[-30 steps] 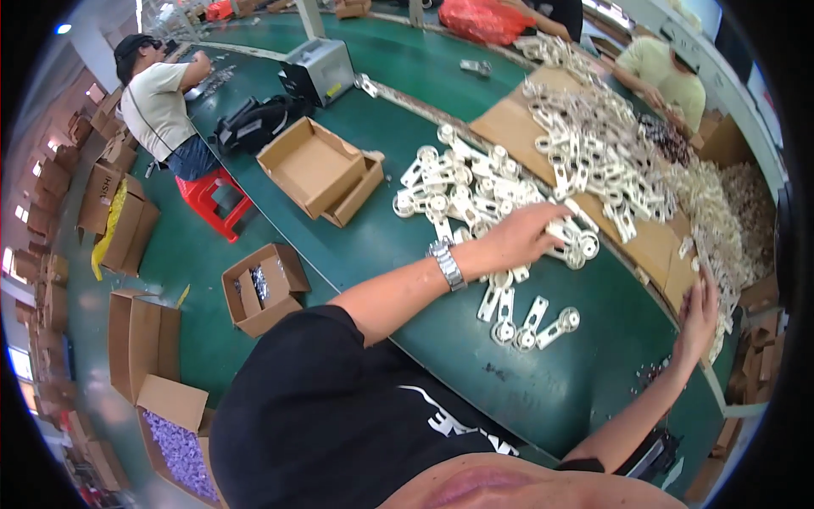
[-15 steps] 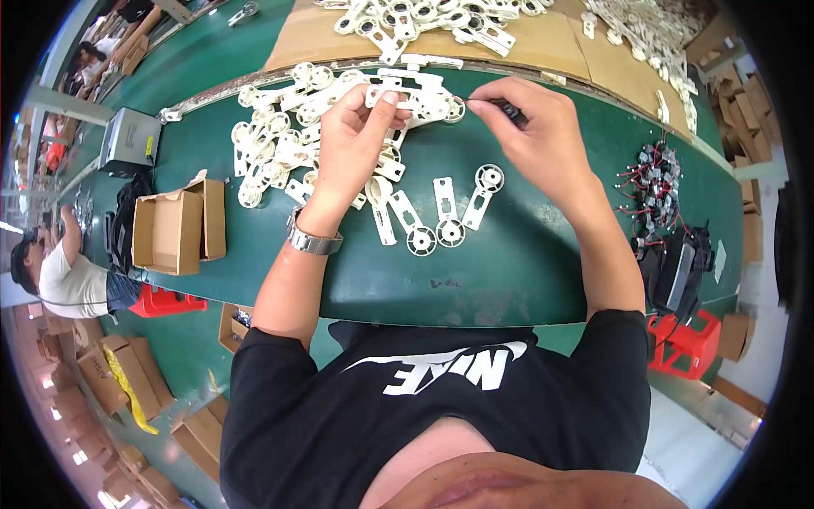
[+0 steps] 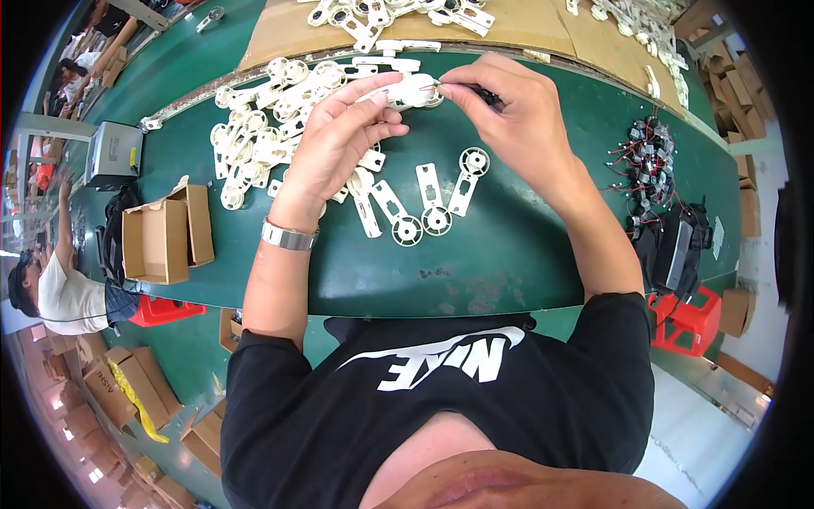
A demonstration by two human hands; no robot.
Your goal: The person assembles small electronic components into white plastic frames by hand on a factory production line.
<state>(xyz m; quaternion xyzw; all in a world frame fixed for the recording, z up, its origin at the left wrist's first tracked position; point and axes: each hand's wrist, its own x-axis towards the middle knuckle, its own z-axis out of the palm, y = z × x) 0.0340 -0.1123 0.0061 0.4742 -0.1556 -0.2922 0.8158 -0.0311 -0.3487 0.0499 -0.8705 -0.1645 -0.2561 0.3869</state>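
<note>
My left hand is closed on the end of a white plastic arm-shaped part, whose rounded side faces up. Against its far right end, my right hand pinches thin dark and red wires between thumb and forefinger. A small black component shows partly under the right hand's curled fingers. Left of and beneath the left hand spreads a heap of similar white parts. Nearer me lie several separate white parts with spoked round ends, one of them a ring-ended piece.
Black components with red wires are piled at the right, by a black bag. Leftward stand an open cardboard box and a grey metal box. More white parts lie on cardboard beyond. A co-worker sits far left.
The held white part has turned so its rounded side shows. My right hand has brought the wires against its end, and my left hand's fingers have spread a little. The whole view has shifted slightly.
</note>
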